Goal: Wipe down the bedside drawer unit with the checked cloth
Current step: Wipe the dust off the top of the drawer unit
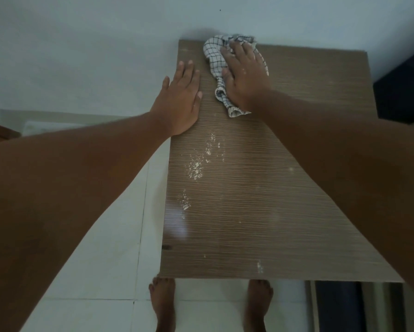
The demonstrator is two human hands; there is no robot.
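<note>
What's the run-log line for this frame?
right hand: pressing cloth, far edge | left hand: flat on drawer unit top | white specks: unwiped

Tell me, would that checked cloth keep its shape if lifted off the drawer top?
Probably not. The checked cloth lies crumpled and twisted under the right hand, so it looks floppy and would likely droop. It seems thin and light. Pushed, it may bunch up rather than slide flat.
</note>
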